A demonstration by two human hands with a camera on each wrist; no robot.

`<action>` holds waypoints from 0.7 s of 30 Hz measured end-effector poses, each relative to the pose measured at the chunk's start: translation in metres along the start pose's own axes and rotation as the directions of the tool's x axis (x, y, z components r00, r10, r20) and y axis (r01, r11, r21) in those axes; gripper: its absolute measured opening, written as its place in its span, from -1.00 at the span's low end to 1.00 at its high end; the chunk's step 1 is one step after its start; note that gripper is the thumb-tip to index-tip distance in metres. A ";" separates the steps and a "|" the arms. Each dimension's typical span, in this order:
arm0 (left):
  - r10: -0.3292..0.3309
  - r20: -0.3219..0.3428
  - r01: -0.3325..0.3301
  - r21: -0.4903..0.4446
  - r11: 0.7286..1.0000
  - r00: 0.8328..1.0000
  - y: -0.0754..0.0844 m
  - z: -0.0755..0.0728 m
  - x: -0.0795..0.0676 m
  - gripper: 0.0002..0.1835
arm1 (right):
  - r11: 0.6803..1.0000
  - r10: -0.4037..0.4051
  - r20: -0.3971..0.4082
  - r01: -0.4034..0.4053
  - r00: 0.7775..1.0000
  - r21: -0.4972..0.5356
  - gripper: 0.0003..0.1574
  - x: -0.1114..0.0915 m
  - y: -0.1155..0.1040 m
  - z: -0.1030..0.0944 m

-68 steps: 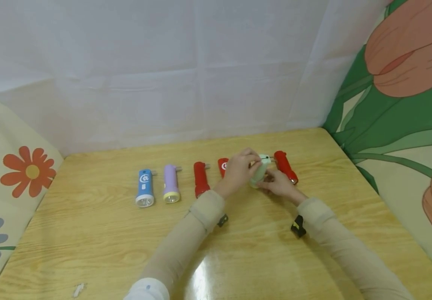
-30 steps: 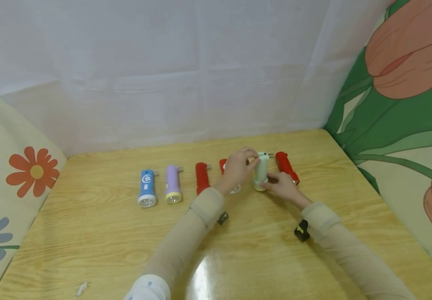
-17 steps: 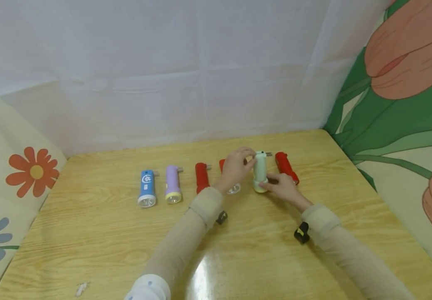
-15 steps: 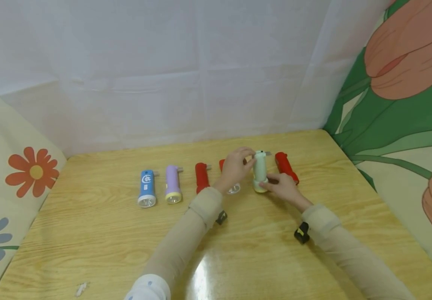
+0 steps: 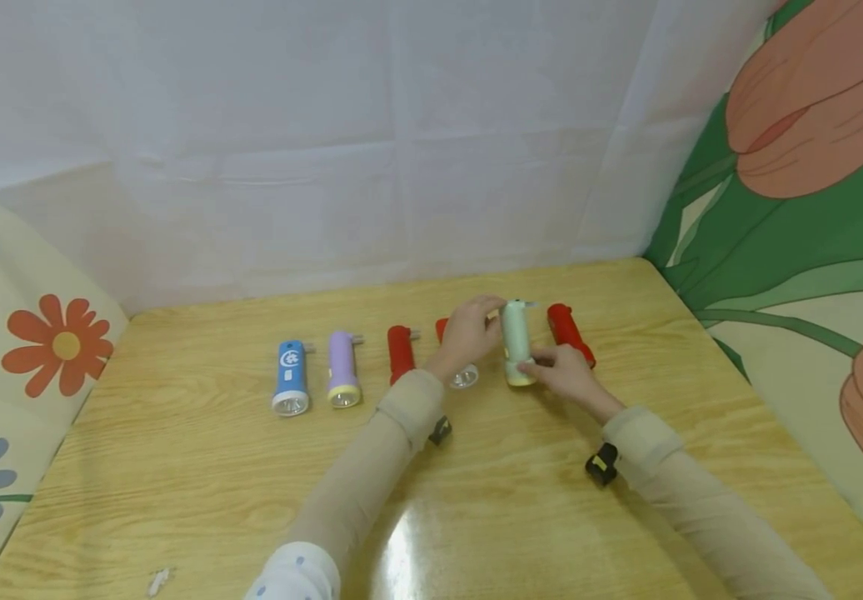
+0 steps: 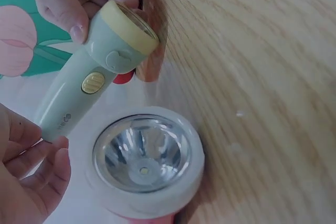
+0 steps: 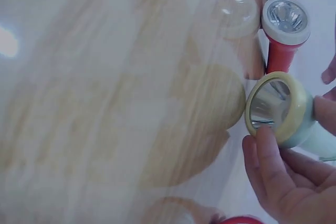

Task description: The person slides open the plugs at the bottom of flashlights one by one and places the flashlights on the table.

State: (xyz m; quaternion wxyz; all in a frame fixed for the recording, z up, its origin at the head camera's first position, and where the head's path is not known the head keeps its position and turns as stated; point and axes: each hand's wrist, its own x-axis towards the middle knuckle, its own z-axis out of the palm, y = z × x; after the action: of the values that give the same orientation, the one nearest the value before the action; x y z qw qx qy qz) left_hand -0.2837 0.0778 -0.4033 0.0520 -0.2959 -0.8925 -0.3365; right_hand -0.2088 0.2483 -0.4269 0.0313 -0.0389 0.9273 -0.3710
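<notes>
A pale green flashlight [image 5: 516, 333] with a cream head ring is held between both hands, lamp end toward the person. My left hand [image 5: 469, 335] pinches its tail end, where metal plug prongs stick out to the right. My right hand [image 5: 568, 377] grips the lamp end with thumb and fingers. In the left wrist view, the flashlight [image 6: 79, 95] shows a yellow slide switch on its side. One right fingertip overlaps the lamp rim in the right wrist view, with the head [image 7: 294, 111] tilted toward the camera. A red flashlight [image 5: 464, 377] with a white head lies partly behind my left hand.
To the left lie a blue flashlight [image 5: 291, 379], a purple flashlight [image 5: 341, 358] and a red flashlight [image 5: 400, 350]. Another red flashlight [image 5: 569, 333] is just right of the green one. The wooden table [image 5: 199, 483] meets a white cloth [image 5: 266, 167] at the back.
The green flashlight has turned from a slant to nearly in line with the row and shifted slightly left. Both hands stay on it; the right has moved slightly toward its lamp end.
</notes>
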 end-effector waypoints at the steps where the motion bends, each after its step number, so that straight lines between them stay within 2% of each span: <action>1: -0.004 0.015 0.004 0.014 1.000 1.000 -0.001 0.000 0.001 -0.57 | 1.000 0.004 0.000 -0.004 1.000 -0.001 -0.58 0.000 -0.001 0.000; 5: -0.020 0.091 0.016 0.043 0.999 0.996 -0.008 0.002 0.006 -0.43 | 0.999 0.049 0.008 -0.049 0.999 0.003 -0.60 0.001 -0.004 -0.001; 12: -0.034 0.189 0.019 0.079 0.997 0.981 -0.015 0.003 0.018 -0.45 | 0.992 0.121 0.021 -0.121 0.992 -0.026 -0.52 0.007 -0.007 -0.005; 21: -0.120 0.237 0.126 -0.011 0.992 0.964 -0.021 0.012 0.026 -0.49 | 0.979 0.200 0.046 -0.199 0.979 -0.031 -0.45 0.009 -0.011 -0.008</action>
State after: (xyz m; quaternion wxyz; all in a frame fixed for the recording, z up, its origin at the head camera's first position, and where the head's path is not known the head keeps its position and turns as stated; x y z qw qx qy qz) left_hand -0.3154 0.0853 -0.4173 -0.0794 -0.2786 -0.9044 -0.3132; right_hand -0.2182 0.2450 -0.4144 0.0904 0.0450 0.9304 -0.3525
